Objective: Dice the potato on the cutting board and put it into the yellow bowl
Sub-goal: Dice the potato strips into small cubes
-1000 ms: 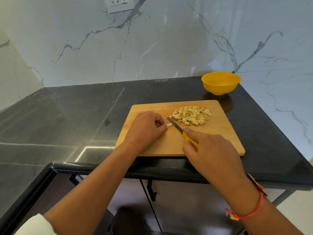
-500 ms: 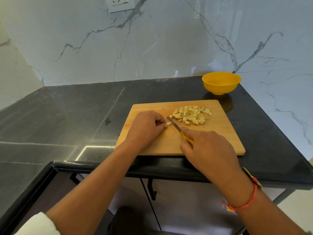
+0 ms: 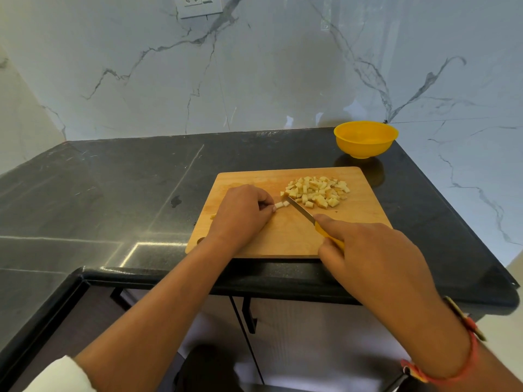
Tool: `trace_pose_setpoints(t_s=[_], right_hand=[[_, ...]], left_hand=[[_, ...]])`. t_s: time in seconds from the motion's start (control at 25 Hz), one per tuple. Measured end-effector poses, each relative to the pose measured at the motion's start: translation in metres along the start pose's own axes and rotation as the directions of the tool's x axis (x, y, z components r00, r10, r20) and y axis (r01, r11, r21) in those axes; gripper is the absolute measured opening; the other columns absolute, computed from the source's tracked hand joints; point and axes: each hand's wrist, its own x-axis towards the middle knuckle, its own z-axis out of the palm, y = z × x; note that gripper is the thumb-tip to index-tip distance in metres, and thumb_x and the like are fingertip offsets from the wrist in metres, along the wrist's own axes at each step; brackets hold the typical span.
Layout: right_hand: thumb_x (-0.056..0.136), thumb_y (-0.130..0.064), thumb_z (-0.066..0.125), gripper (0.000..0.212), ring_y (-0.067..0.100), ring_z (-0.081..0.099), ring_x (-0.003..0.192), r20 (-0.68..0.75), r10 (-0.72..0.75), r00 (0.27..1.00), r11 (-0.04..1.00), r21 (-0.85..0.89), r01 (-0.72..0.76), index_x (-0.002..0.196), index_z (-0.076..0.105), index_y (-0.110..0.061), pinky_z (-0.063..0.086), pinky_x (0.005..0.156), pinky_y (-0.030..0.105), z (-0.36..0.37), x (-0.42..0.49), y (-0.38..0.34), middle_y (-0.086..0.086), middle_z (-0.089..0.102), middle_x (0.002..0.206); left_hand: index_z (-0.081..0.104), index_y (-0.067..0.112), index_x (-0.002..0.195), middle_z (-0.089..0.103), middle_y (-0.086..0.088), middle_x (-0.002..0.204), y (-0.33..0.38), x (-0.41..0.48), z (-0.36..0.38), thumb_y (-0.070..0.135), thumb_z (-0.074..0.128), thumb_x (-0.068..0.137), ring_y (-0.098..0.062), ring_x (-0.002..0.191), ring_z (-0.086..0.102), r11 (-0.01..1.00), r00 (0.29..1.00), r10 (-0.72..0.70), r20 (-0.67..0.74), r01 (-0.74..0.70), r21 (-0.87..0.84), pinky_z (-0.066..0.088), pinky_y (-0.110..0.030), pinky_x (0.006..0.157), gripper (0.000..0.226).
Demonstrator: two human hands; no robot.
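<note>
Pale potato strip (image 3: 279, 205) pinched at its fingertips by left hand (image 3: 240, 215); right hand (image 3: 376, 256) grips knife (image 3: 300, 211).

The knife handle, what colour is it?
Yellow. The knife handle peeks out of the right hand that grips it, seen best in the head view.

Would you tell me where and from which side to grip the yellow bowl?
I would pinch the near rim of the yellow bowl, thumb inside, coming from the cutting board side: it stands upright, its sides curve, and the marble wall is close behind.
</note>
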Motion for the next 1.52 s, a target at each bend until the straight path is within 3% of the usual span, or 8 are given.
trace_pose_setpoints(t_s=[0.12, 0.24, 0.44, 0.76, 0.92, 1.08, 1.28, 1.52], right_hand=[[0.097, -0.044, 0.036, 0.049, 0.009, 0.051, 0.067, -0.011, 0.003, 1.0, 0.999, 0.047, -0.002, 0.145, 0.031, -0.05, 0.053, 0.063, 0.031, 0.007, 0.009, -0.007, -0.012, 0.05, 0.069], [0.097, -0.045, 0.038, 0.049, 0.007, 0.048, 0.066, 0.007, -0.016, 1.0, 0.998, 0.068, 0.015, 0.146, 0.032, -0.048, 0.049, 0.06, 0.026, 0.017, 0.021, -0.016, -0.013, 0.048, 0.07], [0.097, -0.046, 0.036, 0.05, 0.008, 0.051, 0.071, 0.056, -0.02, 0.998, 0.999, 0.027, 0.018, 0.147, 0.03, -0.048, 0.05, 0.062, 0.028, 0.024, 0.027, -0.018, -0.011, 0.054, 0.08], [0.098, -0.046, 0.032, 0.049, 0.006, 0.046, 0.061, 0.015, -0.023, 1.0, 1.0, -0.019, 0.023, 0.146, 0.025, -0.053, 0.044, 0.055, 0.022, 0.004, -0.004, -0.005, -0.012, 0.047, 0.066], [0.097, -0.045, 0.036, 0.05, 0.008, 0.05, 0.063, -0.021, -0.024, 0.999, 0.999, 0.039, 0.025, 0.146, 0.029, -0.05, 0.052, 0.061, 0.028, 0.005, 0.0, -0.01, -0.013, 0.05, 0.066], [0.097, -0.046, 0.038, 0.049, 0.008, 0.05, 0.065, -0.004, -0.054, 0.999, 0.997, 0.056, 0.054, 0.145, 0.032, -0.049, 0.052, 0.062, 0.03, 0.017, 0.015, -0.02, -0.012, 0.049, 0.069], [0.098, -0.047, 0.035, 0.05, 0.007, 0.049, 0.067, 0.051, -0.07, 0.996, 0.997, 0.043, 0.068, 0.147, 0.028, -0.049, 0.049, 0.062, 0.028, 0.022, 0.015, -0.017, -0.012, 0.047, 0.071], [0.097, -0.045, 0.034, 0.05, 0.006, 0.045, 0.062, 0.069, -0.046, 0.997, 0.999, 0.024, 0.044, 0.145, 0.027, -0.053, 0.045, 0.057, 0.023, 0.002, -0.005, -0.008, -0.013, 0.045, 0.065]], left_hand=[[0.073, 0.024, 0.113, 0.072, 0.009, 0.102, 0.001, -0.002, -0.004, 0.022, 0.063, 0.094, -0.002, 0.084, 0.057, 1.0, 1.0, 0.006, 0.023, -0.006, 0.006, 0.043, -0.013, 0.075, 0.022], [0.07, 0.025, 0.108, 0.071, 0.01, 0.088, -0.003, -0.002, -0.006, 0.018, 0.07, 0.088, -0.003, 0.081, 0.062, 0.996, 1.0, -0.028, -0.012, 0.027, -0.085, 0.051, -0.019, 0.079, 0.021], [0.063, 0.023, 0.098, 0.07, 0.011, 0.076, -0.004, -0.002, -0.004, 0.018, 0.076, 0.083, 0.001, 0.075, 0.063, 0.986, 0.996, -0.071, -0.05, 0.063, -0.154, 0.043, -0.01, 0.067, 0.02], [0.062, 0.024, 0.106, 0.07, 0.012, 0.083, -0.004, -0.004, -0.005, 0.024, 0.077, 0.084, -0.001, 0.08, 0.063, 0.987, 0.997, -0.073, -0.025, 0.069, -0.144, 0.045, -0.01, 0.071, 0.027], [0.061, 0.029, 0.111, 0.068, 0.014, 0.087, -0.008, -0.008, -0.011, 0.029, 0.076, 0.084, -0.002, 0.083, 0.059, 0.994, 0.997, -0.071, -0.002, 0.071, -0.079, 0.043, -0.011, 0.071, 0.031], [0.066, 0.025, 0.108, 0.069, 0.013, 0.08, -0.009, -0.012, -0.012, 0.023, 0.075, 0.084, -0.002, 0.079, 0.062, 0.994, 0.997, -0.063, -0.034, 0.06, -0.096, 0.05, -0.018, 0.078, 0.026], [0.065, 0.026, 0.099, 0.068, 0.013, 0.073, -0.006, -0.015, -0.009, 0.022, 0.077, 0.083, 0.001, 0.075, 0.063, 0.987, 0.991, -0.087, -0.104, 0.072, -0.141, 0.047, -0.012, 0.072, 0.02], [0.066, 0.023, 0.101, 0.071, 0.012, 0.076, -0.008, -0.016, -0.009, 0.023, 0.077, 0.084, 0.004, 0.078, 0.063, 0.981, 0.991, -0.103, -0.09, 0.087, -0.171, 0.041, -0.005, 0.073, 0.021]])
